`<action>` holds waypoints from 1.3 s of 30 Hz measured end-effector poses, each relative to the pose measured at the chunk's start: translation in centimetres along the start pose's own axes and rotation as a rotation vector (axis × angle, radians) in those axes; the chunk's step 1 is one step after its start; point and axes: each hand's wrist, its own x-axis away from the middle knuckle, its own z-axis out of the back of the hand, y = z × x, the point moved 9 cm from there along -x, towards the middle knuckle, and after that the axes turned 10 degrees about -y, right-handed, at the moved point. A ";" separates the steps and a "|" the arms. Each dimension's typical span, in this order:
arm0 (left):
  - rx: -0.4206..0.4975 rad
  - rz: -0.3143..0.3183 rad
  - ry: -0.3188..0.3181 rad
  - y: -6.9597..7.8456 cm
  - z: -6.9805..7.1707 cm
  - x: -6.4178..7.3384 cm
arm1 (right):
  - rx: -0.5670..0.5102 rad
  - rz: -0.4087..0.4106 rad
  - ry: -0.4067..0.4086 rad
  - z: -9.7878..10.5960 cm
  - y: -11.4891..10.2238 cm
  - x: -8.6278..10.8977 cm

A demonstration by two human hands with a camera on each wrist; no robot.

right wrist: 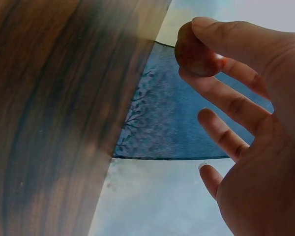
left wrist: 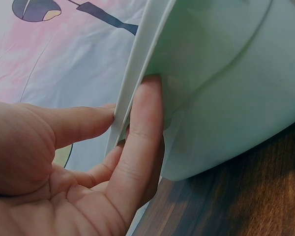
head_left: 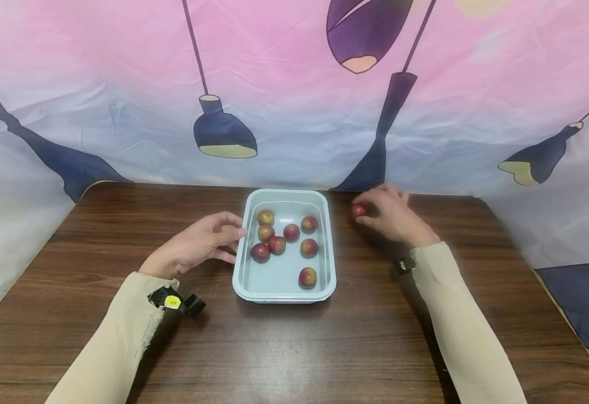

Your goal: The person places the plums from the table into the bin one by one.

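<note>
A pale blue-green plastic tray stands on the table, with several red-and-yellow plums lying loose in it, one plum by the near right corner. My left hand pinches the tray's left rim. In the left wrist view the thumb lies on one side of the rim and the fingers press the outer wall. To the right of the tray, near the table's back edge, my right hand pinches a dark red plum between thumb and fingertips. Its ring and little fingers are spread away from the plum.
The dark wood table runs up to a printed cloth hanging behind it and at both sides. A black strap with a yellow label sits on the left wrist; a small dark device is on the right.
</note>
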 end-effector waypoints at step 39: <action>0.009 0.003 0.000 -0.1 0.0 0.0 | 0.012 0.122 0.058 2.1 -6.1 1.4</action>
